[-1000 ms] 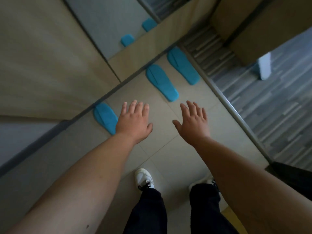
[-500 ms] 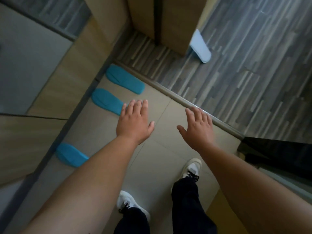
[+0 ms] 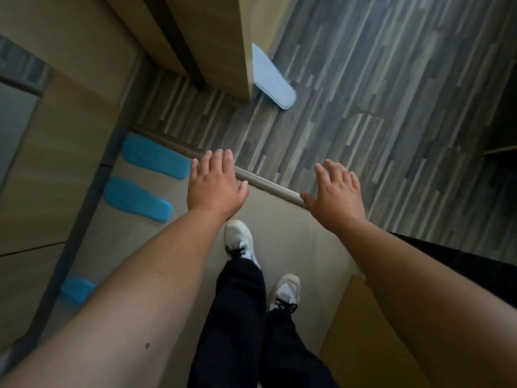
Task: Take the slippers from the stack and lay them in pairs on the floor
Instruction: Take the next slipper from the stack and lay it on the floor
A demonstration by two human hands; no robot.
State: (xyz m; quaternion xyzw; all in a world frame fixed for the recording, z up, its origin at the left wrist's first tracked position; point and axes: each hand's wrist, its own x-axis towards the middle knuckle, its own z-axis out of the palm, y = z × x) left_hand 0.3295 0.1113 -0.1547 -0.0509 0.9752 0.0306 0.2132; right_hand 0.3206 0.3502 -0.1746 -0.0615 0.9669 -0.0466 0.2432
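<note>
Two blue slippers lie side by side on the beige tile floor at the left: one (image 3: 155,159) by the threshold, the other (image 3: 137,198) just below it. A third blue slipper (image 3: 77,289) peeks out past my left forearm by the wall. A pale blue slipper (image 3: 272,79) lies on the grey wood floor, half hidden behind a cabinet corner. My left hand (image 3: 215,186) hovers empty, fingers spread, right of the blue pair. My right hand (image 3: 335,191) is also empty and spread, above the threshold. No stack is in view.
A metal threshold strip (image 3: 268,183) divides beige tile from grey wood flooring (image 3: 391,107). A wooden cabinet (image 3: 212,37) stands at the top. A wood-panelled wall (image 3: 56,152) runs along the left. My white shoes (image 3: 240,239) and dark trousers are below. A dark object (image 3: 475,264) sits at the right.
The view has swung to the right and forward. The blue slippers have slid to the left of the frame and the pale slipper has come nearer. Both hands stay empty and spread.
</note>
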